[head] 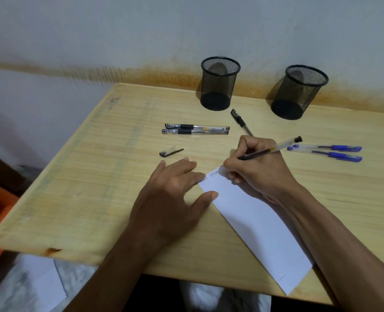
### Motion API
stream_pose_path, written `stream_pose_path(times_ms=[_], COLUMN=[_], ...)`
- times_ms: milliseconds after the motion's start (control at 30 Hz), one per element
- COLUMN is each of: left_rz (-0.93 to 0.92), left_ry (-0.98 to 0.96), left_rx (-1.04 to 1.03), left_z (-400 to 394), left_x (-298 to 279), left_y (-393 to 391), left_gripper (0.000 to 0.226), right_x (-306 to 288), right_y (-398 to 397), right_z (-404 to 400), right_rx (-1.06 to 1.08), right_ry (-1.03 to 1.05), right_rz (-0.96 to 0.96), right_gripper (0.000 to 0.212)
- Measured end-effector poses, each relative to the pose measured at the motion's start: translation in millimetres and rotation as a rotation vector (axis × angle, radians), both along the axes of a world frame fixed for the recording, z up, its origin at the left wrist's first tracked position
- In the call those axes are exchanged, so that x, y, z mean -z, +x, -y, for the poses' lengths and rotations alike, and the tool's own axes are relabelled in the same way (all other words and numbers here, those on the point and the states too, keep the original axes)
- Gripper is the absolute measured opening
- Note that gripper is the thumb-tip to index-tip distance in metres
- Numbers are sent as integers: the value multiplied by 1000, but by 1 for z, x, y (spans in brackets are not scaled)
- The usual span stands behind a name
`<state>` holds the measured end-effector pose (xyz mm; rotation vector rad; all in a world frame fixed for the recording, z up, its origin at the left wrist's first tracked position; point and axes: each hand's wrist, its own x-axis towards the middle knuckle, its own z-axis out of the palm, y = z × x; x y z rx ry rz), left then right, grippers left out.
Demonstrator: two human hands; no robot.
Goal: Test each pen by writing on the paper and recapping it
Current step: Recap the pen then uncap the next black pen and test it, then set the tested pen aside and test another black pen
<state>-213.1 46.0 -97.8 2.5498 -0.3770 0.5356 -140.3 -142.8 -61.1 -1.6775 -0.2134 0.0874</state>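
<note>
Writing test underway — right hand (252,167) grips uncapped clear black-ink pen (274,148) on white paper strip (254,219), left hand (175,190) flat, steadying. Next — refit loose clear cap (169,152).

Pale wooden table (78,190) with white paper (254,219), seven pens, loose cap (170,152), two mesh cups.

Six pens are counted: one uncapped black pen (270,150) gripped in the right hand (256,167), three capped black pens beyond the hands (196,127) (194,131) (241,121), and two blue pens (327,147) (335,155) just right of it. One loose cap (170,152) is seen beyond the left hand (175,194). Two mesh cups (219,83) (299,92) are counted farther off, and one paper sheet (254,219) under both hands
</note>
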Motion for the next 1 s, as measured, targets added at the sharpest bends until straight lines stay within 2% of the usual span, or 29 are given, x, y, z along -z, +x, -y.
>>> stream_pose_path(times_ms=[133,267,333,433,533,667,767,833,933,1000], left_rz=[9,80,76,-63,-149,-124,-102,-76,-45,-24], left_ry=[-1,-143,-129,-24,74,135,140,73,-231,-390], left_rx=[-36,-205,-329,-445,-453,-436,-421,-374,-249,-158], left_z=[1,-4,-10,-18,-24,-26,-20,-9,26,50], left_x=[-5,-18,-23,-29,-31,-35,-38,-43,-57,-65], left_y=[0,5,13,26,32,34,35,30,12,0], left_gripper=[37,20,22,32,29,20,16,12,6,9], right_x=[-6,-13,-16,-21,-27,-33,-36,-40,-49,-57], right_y=[-1,-4,-6,-10,-25,-52,-66,-73,-79,-81], right_z=[7,6,4,9,20,38,56,66,76,79], right_rx=[66,89,53,54,86,121,181,205,197,220], right_ry=[123,211,266,330,273,167,184,210,283,257], right_rz=[-83,-139,-187,-249,-175,-85,-78,-73,-49,17], right_gripper=[7,8,10,15,16,14,17,16,12,9])
